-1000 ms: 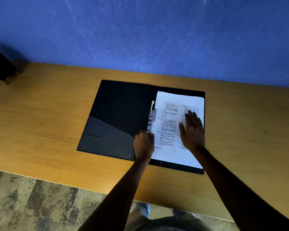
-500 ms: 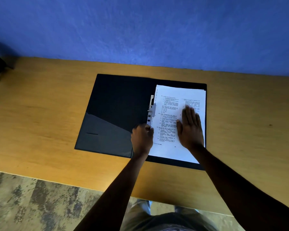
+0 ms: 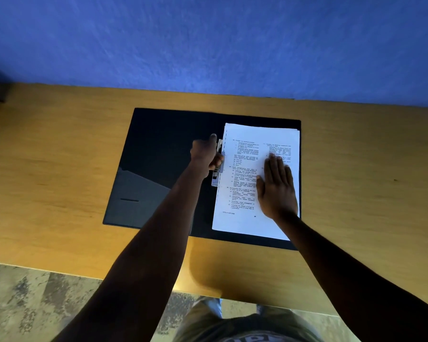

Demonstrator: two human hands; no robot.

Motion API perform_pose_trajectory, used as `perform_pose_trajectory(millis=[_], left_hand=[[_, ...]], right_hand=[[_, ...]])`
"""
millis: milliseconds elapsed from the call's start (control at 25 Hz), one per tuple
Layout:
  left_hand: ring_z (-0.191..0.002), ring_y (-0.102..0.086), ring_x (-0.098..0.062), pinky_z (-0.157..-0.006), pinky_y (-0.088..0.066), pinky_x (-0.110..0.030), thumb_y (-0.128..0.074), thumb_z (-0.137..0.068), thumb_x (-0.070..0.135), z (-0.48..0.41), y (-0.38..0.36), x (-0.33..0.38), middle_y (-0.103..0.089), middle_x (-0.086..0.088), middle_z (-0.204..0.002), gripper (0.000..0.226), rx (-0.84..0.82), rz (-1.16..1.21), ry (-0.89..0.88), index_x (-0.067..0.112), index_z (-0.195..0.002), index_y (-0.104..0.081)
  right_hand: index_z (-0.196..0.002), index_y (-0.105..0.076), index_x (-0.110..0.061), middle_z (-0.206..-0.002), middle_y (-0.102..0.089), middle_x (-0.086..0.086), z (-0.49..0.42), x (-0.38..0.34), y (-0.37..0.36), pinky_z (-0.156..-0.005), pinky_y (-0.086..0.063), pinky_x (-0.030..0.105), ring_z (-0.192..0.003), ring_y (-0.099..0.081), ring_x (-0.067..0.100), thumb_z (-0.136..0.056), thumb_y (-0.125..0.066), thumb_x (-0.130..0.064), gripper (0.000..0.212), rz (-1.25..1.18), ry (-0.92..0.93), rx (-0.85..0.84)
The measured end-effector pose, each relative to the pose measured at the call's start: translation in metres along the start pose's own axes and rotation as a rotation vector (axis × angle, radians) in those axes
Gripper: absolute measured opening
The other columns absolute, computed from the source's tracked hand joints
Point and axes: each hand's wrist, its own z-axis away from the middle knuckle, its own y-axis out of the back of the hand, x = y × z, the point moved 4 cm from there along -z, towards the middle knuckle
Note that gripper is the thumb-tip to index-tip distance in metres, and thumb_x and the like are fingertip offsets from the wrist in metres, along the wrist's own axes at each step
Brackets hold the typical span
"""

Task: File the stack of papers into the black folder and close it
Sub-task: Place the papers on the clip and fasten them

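Two hands: both are at work on the open black folder [image 3: 158, 154], which lies flat on the worktop [image 3: 59, 149].
Right hand [image 3: 277, 191]: spread flat, fingers wide, palm pressing the stack of papers [image 3: 245, 183] onto the folder's right half.
Left hand [image 3: 206, 154]: curled around the metal clip [image 3: 216, 174] at the spine, just beside the stack's left edge; whether the fingers actually grip it I cannot tell.
Step in hand: by my reading, fastening the sheets under the clip.
Doing it well: keep the flat palm firm so the pages do not fan, square the left edge against the spine, and seat the clip fully before swinging the left cover with its pocket [image 3: 139, 193] over.
Surface: smooth yellowish wood; loose paper would likely slide on it.
Room: patterned floor [image 3: 35, 304] nearest, plain blue wall [image 3: 208, 45] beyond the far edge.
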Motion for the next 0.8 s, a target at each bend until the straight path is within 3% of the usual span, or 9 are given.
perform_pose_trajectory(millis=[160,280,440,520,680,800], left_hand=[[-0.037,-0.052,-0.015,-0.040,-0.040,-0.020,-0.050,-0.097,0.037,0.005,0.002,-0.003,-0.065,-0.010,-0.060,0.036,0.009,0.063,-0.027,0.006,-0.085,-0.064],[-0.045,-0.059,-0.015,-0.044,-0.050,-0.021,-0.063,-0.092,0.031,0.017,0.011,-0.012,-0.067,-0.009,-0.063,0.031,-0.032,0.127,-0.037,0.002,-0.085,-0.071],[-0.068,-0.070,-0.021,-0.059,-0.061,-0.026,-0.071,-0.085,0.013,0.031,0.026,-0.035,-0.073,-0.012,-0.077,0.016,-0.173,0.196,0.031,0.000,-0.095,-0.073],[-0.072,-0.072,-0.022,-0.066,-0.063,-0.031,-0.069,-0.088,0.011,0.035,0.031,-0.042,-0.074,-0.013,-0.082,0.018,-0.225,0.197,0.015,0.004,-0.105,-0.072],[-0.058,-0.059,-0.014,-0.046,-0.051,-0.025,-0.078,-0.082,0.021,0.029,0.038,-0.043,-0.066,-0.003,-0.076,0.046,-0.155,-0.140,-0.159,0.016,-0.123,-0.058],[-0.077,-0.053,-0.016,-0.059,-0.043,-0.026,-0.083,-0.075,0.033,0.020,0.043,-0.044,-0.056,-0.003,-0.091,0.053,-0.063,-0.473,-0.292,0.014,-0.116,-0.058]], right_hand=[[-0.150,-0.032,0.003,-0.159,-0.027,0.020,0.000,0.001,0.000,-0.123,-0.020,0.046,-0.149,-0.024,0.035,-0.104,-0.031,-0.034,0.058,0.000,0.004,0.009],[-0.150,-0.032,0.003,-0.159,-0.028,0.021,0.001,0.001,-0.002,-0.123,-0.020,0.046,-0.149,-0.024,0.034,-0.104,-0.032,-0.035,0.058,0.002,0.008,0.018],[-0.149,-0.033,0.002,-0.159,-0.029,0.021,0.001,0.002,-0.003,-0.123,-0.021,0.046,-0.149,-0.026,0.035,-0.104,-0.032,-0.036,0.059,-0.002,0.005,0.032],[-0.149,-0.033,0.002,-0.159,-0.029,0.021,0.001,0.003,-0.003,-0.123,-0.020,0.046,-0.149,-0.026,0.035,-0.104,-0.032,-0.036,0.059,-0.002,0.010,0.039],[-0.148,-0.035,0.002,-0.158,-0.031,0.021,0.000,0.003,-0.004,-0.122,-0.022,0.046,-0.148,-0.028,0.035,-0.104,-0.034,-0.036,0.059,-0.012,0.005,0.050],[-0.148,-0.036,0.002,-0.158,-0.031,0.021,0.000,0.004,-0.004,-0.121,-0.024,0.047,-0.148,-0.028,0.035,-0.104,-0.034,-0.035,0.058,-0.012,0.004,0.050]])
